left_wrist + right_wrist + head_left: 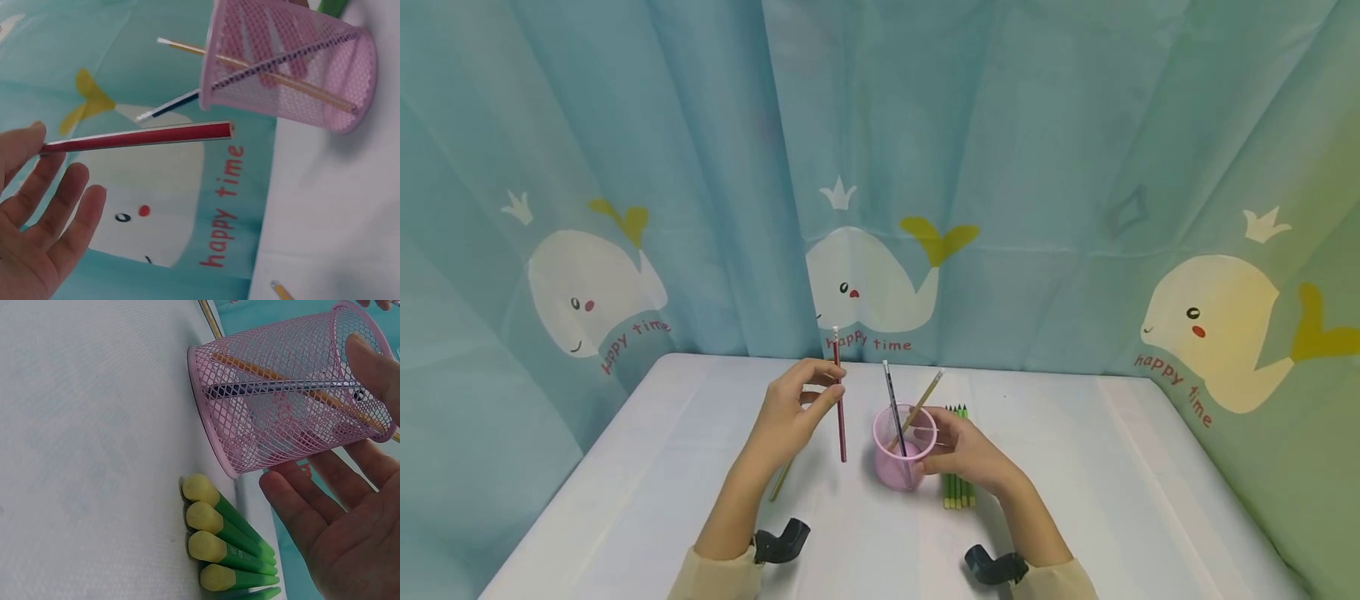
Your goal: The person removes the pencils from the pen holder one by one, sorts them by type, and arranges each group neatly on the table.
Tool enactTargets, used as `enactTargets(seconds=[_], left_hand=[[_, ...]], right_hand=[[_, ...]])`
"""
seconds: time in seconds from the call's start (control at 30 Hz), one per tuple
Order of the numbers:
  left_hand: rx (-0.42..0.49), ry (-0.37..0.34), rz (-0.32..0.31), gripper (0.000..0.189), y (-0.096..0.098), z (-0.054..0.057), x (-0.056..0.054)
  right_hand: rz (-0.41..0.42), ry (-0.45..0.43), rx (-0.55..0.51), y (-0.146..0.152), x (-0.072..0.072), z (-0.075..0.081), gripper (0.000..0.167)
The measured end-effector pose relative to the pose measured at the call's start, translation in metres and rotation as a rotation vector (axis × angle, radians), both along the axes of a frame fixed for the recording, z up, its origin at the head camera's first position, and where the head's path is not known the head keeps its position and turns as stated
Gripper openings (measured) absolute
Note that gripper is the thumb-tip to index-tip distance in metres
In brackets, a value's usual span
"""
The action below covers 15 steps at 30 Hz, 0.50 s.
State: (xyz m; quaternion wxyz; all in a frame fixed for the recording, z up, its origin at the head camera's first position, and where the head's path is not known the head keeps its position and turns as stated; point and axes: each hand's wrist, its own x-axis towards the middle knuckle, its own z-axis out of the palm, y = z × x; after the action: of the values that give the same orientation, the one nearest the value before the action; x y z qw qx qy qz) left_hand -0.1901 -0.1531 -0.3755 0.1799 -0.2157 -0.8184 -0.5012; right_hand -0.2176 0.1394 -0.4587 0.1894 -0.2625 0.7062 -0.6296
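My left hand (pixel 793 408) pinches a red pencil (pixel 841 425) near its top end and holds it upright, left of the pink mesh pencil cup (pixel 895 473). In the left wrist view, the pencil's lower end stands apart from the cup. Thumb and fingers of my right hand (pixel 967 454) hold the cup by its right side, near the rim. Inside lean a dark pencil (pixel 240 389) and a yellow-gold pencil (pixel 247 366), crossing each other, their upper ends above the rim.
Several green pencils (pixel 958 493) with yellow ends lie side by side on the white table (pixel 1075 467), right of the cup. Another yellow-gold pencil (pixel 780 482) lies below my left hand, partly hidden. A whale-print curtain (pixel 1037 167) hangs behind the table.
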Motion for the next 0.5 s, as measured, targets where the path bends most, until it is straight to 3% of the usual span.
enactTargets(seconds=[0.23,0.5], left_hand=[[0.077,-0.16,0.0,0.01,0.0,-0.008,-0.007],[0.071,-0.259,-0.011,0.027,-0.005,-0.025,-0.017]], right_hand=[[0.004,-0.003,-0.008,0.0,-0.001,-0.001,0.077],[0.009,0.008,-0.01,0.0,-0.001,0.0,0.077]])
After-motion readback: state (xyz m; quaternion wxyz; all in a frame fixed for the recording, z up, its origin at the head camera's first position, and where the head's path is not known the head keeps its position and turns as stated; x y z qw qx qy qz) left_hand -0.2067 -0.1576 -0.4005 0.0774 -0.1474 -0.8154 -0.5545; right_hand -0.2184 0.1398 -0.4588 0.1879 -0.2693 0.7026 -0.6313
